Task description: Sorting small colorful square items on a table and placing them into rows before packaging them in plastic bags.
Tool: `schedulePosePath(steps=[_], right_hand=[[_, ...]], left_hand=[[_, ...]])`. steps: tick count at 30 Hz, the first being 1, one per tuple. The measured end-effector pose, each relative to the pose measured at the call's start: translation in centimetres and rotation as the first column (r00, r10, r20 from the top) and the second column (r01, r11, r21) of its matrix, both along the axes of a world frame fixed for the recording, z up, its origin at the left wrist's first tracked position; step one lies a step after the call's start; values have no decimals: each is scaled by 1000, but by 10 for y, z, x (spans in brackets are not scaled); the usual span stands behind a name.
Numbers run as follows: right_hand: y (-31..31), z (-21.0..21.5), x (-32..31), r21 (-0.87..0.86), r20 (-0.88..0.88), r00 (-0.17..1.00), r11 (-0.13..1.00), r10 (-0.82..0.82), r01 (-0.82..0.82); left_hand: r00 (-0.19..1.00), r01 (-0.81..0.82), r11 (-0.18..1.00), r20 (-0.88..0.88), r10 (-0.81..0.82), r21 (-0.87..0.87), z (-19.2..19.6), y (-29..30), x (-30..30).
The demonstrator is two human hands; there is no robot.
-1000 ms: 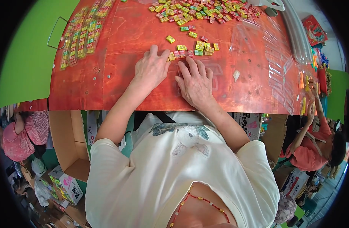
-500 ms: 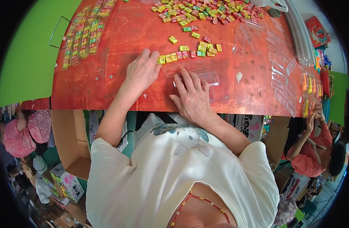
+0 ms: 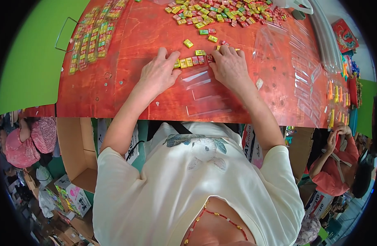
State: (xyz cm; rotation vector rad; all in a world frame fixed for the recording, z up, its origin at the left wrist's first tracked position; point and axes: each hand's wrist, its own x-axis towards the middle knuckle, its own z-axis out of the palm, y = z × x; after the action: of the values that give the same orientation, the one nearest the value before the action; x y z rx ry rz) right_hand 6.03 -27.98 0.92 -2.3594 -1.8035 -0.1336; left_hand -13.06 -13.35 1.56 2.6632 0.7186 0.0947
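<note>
Right fingers (image 3: 216, 56) now beside box row (image 3: 195, 60)

Looks like a packing workshop | centred on red table (image 3: 135, 90) | heaped with tiny boxes (image 3: 219, 17) at table's far edge | strewn with clear trays (image 3: 305, 78) on table's right | crowded with cartons (image 3: 75, 139) below table | shared with co-worker (image 3: 338, 168) beyond table's right
</note>
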Motion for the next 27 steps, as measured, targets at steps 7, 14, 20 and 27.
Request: schedulePosePath(steps=[7,14,20,27], right_hand=[[14,3,-2,-64,-13,999,997,47,-48],[12,0,2,-1,0,995,995,97,-97],[-7,15,-3,107,22,989,983,145,-147],[-42,12,0,94,-8,987,983,159,-157]], left_hand=[[998,65,997,0,-65,46,-3,-5,14],[997,55,994,44,-60,97,-10,-2,17],[995,42,998,92,-45,39,5,-16,7],[971,128,990,194,-138,65,-1,-56,7]])
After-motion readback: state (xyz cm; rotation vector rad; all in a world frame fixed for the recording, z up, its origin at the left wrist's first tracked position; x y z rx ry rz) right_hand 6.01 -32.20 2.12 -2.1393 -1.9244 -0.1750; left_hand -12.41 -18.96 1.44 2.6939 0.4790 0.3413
